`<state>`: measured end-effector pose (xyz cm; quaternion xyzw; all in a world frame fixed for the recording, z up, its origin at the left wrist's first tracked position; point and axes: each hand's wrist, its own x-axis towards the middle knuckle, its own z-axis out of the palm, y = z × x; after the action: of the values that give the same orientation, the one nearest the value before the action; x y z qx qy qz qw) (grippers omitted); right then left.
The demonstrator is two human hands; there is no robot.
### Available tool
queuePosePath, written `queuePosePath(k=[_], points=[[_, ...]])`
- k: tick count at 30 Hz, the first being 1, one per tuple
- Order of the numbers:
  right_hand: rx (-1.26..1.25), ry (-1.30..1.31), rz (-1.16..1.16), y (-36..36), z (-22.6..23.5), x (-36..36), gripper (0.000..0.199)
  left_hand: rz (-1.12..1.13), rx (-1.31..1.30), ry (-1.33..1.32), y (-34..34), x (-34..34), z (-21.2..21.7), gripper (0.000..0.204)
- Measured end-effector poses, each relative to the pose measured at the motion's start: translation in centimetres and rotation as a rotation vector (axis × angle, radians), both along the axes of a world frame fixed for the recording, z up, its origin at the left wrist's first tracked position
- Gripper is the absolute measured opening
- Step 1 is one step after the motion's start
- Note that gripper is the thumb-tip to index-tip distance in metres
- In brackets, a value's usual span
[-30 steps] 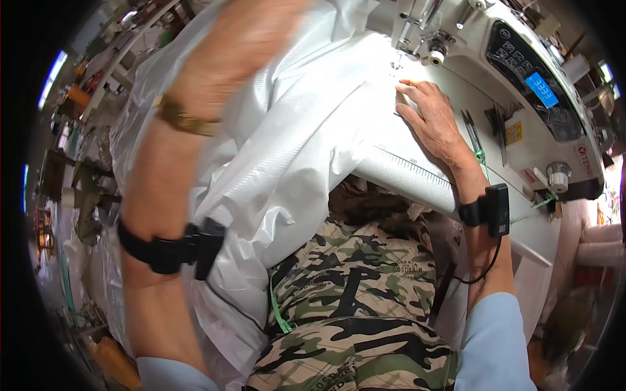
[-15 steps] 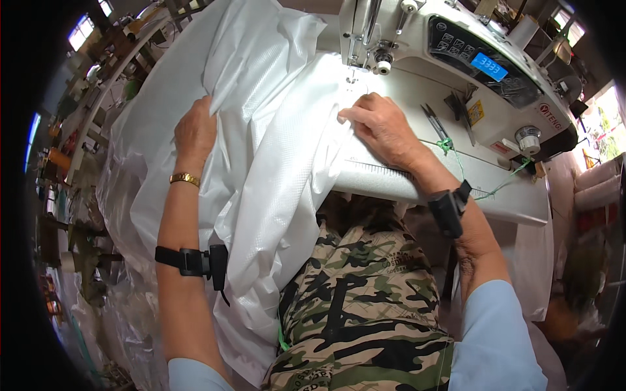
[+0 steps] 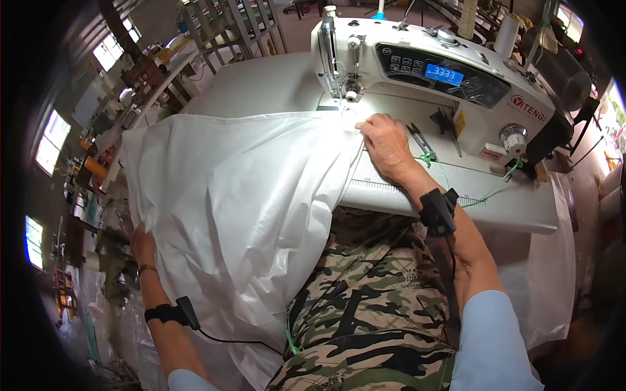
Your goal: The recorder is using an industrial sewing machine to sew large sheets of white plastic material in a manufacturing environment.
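My right hand (image 3: 386,144) flat, fingers pressing the white fabric (image 3: 241,208) edge beside the sewing machine (image 3: 417,72) needle, my left hand (image 3: 143,244) closed on the fabric's far left edge, the sheet draped off the table (image 3: 261,85) over my camouflage lap (image 3: 365,319)

The large white woven plastic sheet (image 3: 241,208) hides the left hand's (image 3: 142,244) fingers at nine o'clock; its lower corner is cut off at six o'clock.
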<state>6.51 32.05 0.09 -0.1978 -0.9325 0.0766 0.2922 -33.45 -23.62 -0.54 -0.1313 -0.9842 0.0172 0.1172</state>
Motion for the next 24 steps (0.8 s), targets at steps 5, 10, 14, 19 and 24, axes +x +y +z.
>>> queuePosePath(k=[5, 10, 14, 19, 24], points=[[-0.121, 0.300, 0.151, -6.9, 0.4, 3.7, 0.029, -0.318, 0.315, 0.291, 4.3, 3.5, 4.7, 0.083], [-1.006, 0.064, 0.308, -16.2, -6.3, 7.7, 0.047, -0.645, 0.687, -0.461, 16.4, 22.8, 9.4, 0.054], [-1.323, 0.163, 0.596, -20.2, -11.4, 2.3, 0.049, -1.552, 0.471, -0.865, 19.5, 35.9, 6.6, 0.044], [-1.323, 0.272, 0.844, -27.5, -8.9, -3.9, 0.033, -1.223, 0.310, -1.122, 16.7, 39.2, -1.9, 0.034], [-1.637, 0.498, 0.921, -29.3, 2.9, -6.3, 0.033, -0.564, 0.506, -0.882, 11.4, 39.2, -8.4, 0.036]])
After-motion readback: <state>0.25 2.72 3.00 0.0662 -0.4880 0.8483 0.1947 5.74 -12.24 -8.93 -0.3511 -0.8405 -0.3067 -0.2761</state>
